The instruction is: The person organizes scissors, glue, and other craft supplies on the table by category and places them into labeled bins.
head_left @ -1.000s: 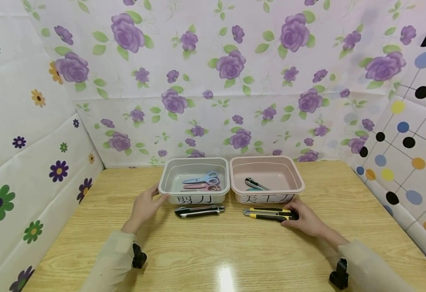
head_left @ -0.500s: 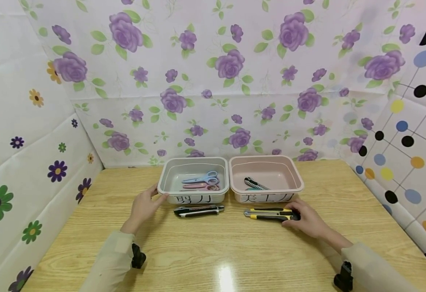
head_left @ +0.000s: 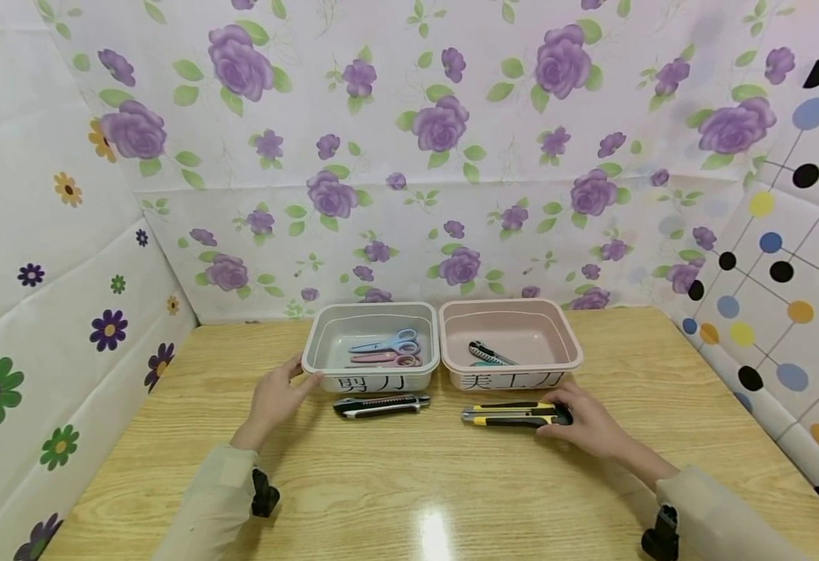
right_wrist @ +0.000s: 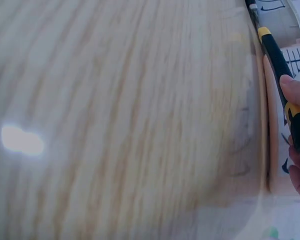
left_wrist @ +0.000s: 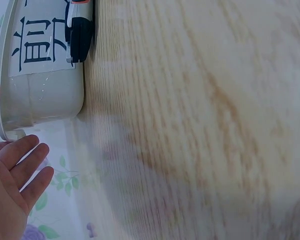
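My right hand (head_left: 590, 425) pinches the rear end of a yellow-and-black utility knife (head_left: 503, 414) in front of the pink bin (head_left: 514, 378). In the right wrist view the thumb (right_wrist: 296, 92) presses on the knife's side, with fingers below it. At the front left corner of the grey bin (head_left: 321, 379), my left hand (head_left: 276, 397) touches the rim. Its fingers (left_wrist: 25, 160) look fairly straight in the left wrist view. A black-and-white utility knife (head_left: 381, 406) lies in front of the grey bin.
Blue scissors (head_left: 388, 344) and pink scissors (head_left: 384, 358) lie in the grey bin. A dark utility knife (head_left: 489, 353) and something teal rest in the pink bin. Both bins carry labels and stand side by side on the wooden table (head_left: 353, 483), before a flowered cloth (head_left: 395, 234).
The yellow-and-black knife has shifted slightly left and turned a little in my right hand. My left hand stays at the grey bin's corner.
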### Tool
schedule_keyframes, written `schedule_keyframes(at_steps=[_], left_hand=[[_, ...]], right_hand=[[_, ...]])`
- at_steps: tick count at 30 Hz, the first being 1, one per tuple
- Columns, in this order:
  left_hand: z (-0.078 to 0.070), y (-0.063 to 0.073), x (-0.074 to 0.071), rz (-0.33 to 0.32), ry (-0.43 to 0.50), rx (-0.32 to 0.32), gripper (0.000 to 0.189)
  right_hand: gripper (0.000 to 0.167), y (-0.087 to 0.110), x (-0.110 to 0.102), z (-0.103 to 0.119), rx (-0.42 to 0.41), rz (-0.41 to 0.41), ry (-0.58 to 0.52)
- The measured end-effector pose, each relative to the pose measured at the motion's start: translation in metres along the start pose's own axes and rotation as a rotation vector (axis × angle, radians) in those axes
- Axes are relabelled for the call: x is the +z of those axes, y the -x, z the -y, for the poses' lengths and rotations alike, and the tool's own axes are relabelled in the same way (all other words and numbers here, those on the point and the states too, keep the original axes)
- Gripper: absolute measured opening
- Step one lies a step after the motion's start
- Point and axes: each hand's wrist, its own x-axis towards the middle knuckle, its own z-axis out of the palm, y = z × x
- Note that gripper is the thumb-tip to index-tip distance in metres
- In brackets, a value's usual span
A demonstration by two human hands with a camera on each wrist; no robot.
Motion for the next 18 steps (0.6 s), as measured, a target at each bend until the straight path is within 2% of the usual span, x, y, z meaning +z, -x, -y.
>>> schedule_keyframes(at_steps=[6,9,11,13,18], left_hand=[[0.001,0.0,0.0,-0.003,-0.01,0.008,0.063],[0.002,0.0,0.001,-0.009,-0.016,0.018,0.062],[0.003,0.0,0.001,-0.012,-0.019,0.023,0.062],[0.003,0.0,0.001,-0.012,-0.021,0.022,0.062],[0.001,0.0,0.002,-0.009,-0.016,0.018,0.063]], right_hand=[[0.043,-0.001,-0.001,0.008,0.042,-0.001,-0.075],[0.041,-0.001,-0.003,0.013,0.061,-0.014,-0.078],[0.04,-0.002,-0.005,0.015,0.056,-0.025,-0.081],[0.039,-0.002,-0.01,0.028,0.048,-0.026,-0.086],[0.038,-0.003,-0.015,0.03,0.042,-0.04,-0.096]])
